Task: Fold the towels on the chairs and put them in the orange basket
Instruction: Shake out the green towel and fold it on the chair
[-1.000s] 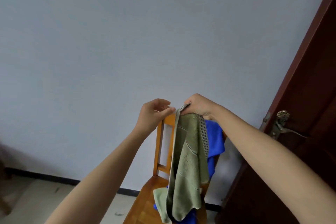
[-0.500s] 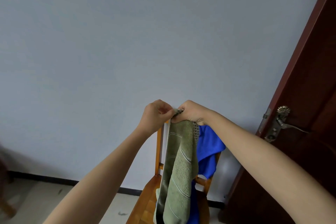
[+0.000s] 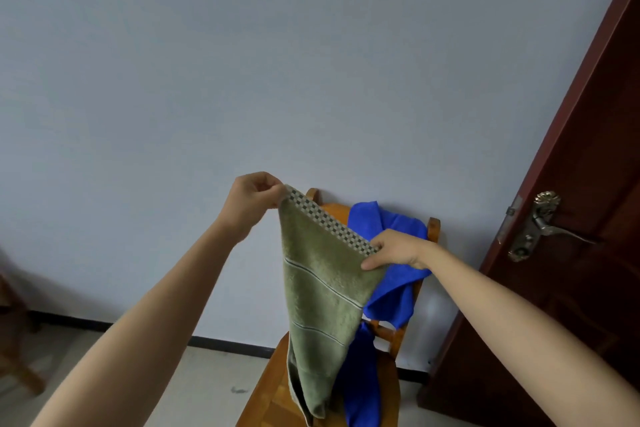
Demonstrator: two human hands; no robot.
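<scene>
Your left hand [image 3: 254, 203] has its grip closed in a pinch on the upper corner of the green towel [image 3: 322, 288], thumb and fingers curled at the checked border. Your right hand [image 3: 398, 250] pinches the other end of that border, lower and to the right, so the edge runs taut on a slant between the two grips. Both arms reach forward, the left raised higher. The towel hangs below in a narrowing drape, its bottom end over the seat of the wooden chair [image 3: 273, 388]; contact there is unclear. Behind it a blue towel [image 3: 391, 288] drapes over the chair's backrest and trails down. The chair stands against the pale wall [image 3: 242, 62], beside a dark brown door [image 3: 588, 288].
</scene>
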